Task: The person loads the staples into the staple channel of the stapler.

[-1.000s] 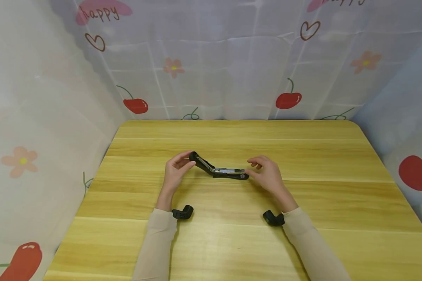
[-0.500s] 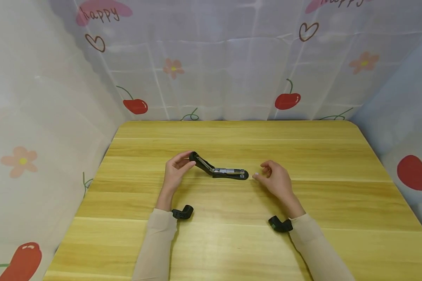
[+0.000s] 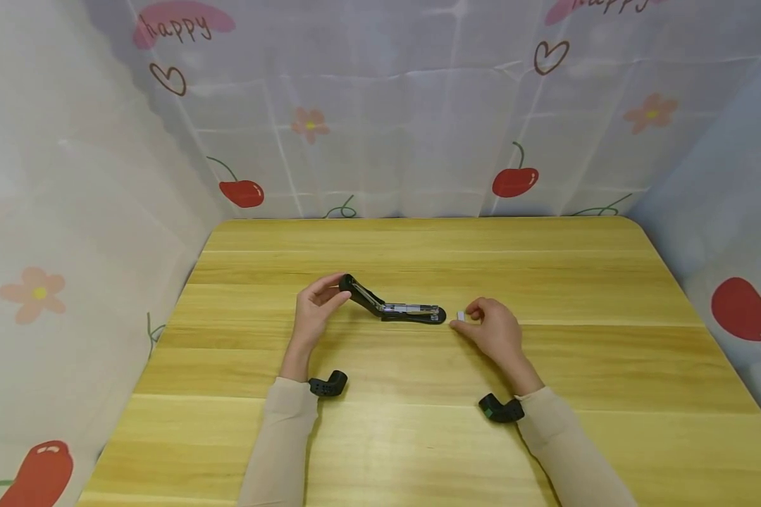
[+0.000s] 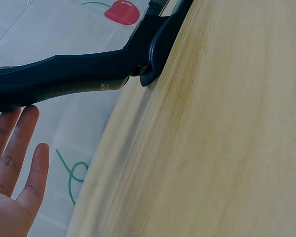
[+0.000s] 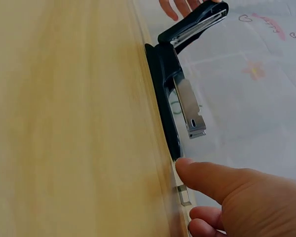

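Note:
A black stapler (image 3: 412,318) lies on the table with its top arm swung up, its metal magazine exposed and a pale strip visible in it. My left hand (image 3: 313,310) holds the raised arm's end between thumb and fingers; the left wrist view shows fingertips against the black top arm (image 4: 64,79). Just beyond the stapler's right end, a short silver-grey strip of staples (image 3: 461,316) sits on the table, also visible in the right wrist view as a small staple strip (image 5: 184,195). My right hand (image 3: 496,329) is beside it, with a gap between thumb and fingers.
Everything sits on a light wooden table (image 3: 393,436). A curtain (image 3: 406,141) printed with cherries and flowers hangs behind its far edge. Black wrist cameras are worn on the left wrist (image 3: 330,384) and the right wrist (image 3: 501,408).
My right hand has moved right, away from the stapler's end. The small staple strip, first hidden, now shows on the table by its fingers. My left hand keeps holding the raised arm.

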The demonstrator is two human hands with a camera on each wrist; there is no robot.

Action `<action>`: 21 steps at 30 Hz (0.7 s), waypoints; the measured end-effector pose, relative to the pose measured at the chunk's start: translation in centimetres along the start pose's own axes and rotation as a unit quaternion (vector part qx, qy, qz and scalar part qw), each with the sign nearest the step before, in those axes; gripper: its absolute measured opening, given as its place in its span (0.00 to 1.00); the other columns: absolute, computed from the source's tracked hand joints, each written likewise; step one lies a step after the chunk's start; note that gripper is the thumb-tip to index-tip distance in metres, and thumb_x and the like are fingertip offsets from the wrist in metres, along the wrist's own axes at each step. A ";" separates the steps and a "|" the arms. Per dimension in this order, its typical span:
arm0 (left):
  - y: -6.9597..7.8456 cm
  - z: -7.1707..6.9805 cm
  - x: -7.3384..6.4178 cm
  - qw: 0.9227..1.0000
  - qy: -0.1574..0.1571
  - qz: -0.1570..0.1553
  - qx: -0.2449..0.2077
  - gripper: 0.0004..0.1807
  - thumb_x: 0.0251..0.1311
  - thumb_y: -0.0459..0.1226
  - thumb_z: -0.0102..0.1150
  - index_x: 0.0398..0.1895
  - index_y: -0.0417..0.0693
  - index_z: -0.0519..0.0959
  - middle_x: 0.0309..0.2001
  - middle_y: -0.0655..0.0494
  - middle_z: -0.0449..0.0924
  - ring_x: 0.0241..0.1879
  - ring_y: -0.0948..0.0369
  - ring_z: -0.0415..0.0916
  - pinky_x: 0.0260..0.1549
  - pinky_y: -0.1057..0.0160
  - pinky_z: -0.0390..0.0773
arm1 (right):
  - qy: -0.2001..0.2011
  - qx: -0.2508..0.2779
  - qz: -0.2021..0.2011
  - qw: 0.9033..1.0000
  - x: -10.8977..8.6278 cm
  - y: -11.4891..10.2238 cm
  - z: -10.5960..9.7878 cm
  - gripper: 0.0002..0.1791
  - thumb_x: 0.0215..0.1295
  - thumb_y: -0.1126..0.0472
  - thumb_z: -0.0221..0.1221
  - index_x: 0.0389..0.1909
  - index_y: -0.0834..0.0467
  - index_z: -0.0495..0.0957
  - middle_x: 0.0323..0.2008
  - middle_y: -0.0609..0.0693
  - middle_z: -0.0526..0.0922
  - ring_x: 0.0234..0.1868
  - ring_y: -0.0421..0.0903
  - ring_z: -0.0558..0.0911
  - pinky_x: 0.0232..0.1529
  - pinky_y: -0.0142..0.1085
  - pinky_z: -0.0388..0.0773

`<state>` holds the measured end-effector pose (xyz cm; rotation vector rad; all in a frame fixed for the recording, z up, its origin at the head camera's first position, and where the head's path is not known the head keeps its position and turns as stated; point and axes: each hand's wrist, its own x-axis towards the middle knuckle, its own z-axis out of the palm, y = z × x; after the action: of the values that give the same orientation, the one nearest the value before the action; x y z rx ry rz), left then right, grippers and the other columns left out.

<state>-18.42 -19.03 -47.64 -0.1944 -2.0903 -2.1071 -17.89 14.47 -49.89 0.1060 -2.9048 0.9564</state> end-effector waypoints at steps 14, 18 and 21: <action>0.0 0.0 0.0 1.000 -0.003 0.008 -0.008 0.20 0.60 0.27 0.63 0.57 0.31 0.77 0.46 0.67 0.81 0.43 0.62 0.80 0.43 0.70 0.81 | 0.034 -0.011 -0.021 0.999 0.1 0.1 0.6 0.14 0.56 0.52 0.70 0.36 0.57 0.84 0.32 0.52 0.83 0.31 0.48 0.78 0.28 0.39 0.71; 0.0 -0.1 0.0 1.000 -0.003 0.008 -0.007 0.21 0.60 0.27 0.63 0.57 0.31 0.77 0.46 0.67 0.81 0.43 0.62 0.80 0.43 0.70 0.81 | 0.044 -0.006 -0.023 0.999 0.1 0.1 0.5 0.11 0.57 0.54 0.69 0.35 0.57 0.85 0.31 0.52 0.83 0.30 0.47 0.77 0.27 0.36 0.69; 0.0 -0.1 0.1 1.000 -0.002 0.007 -0.006 0.21 0.60 0.27 0.63 0.57 0.31 0.77 0.46 0.67 0.81 0.43 0.63 0.80 0.43 0.70 0.81 | 0.050 -0.004 -0.026 0.998 0.0 0.0 0.5 0.10 0.57 0.56 0.69 0.35 0.58 0.86 0.31 0.51 0.83 0.29 0.47 0.77 0.27 0.36 0.69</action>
<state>-18.47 -19.12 -47.64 -0.2146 -2.0735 -2.1138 -17.95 14.20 -50.33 0.1291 -2.8001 0.9140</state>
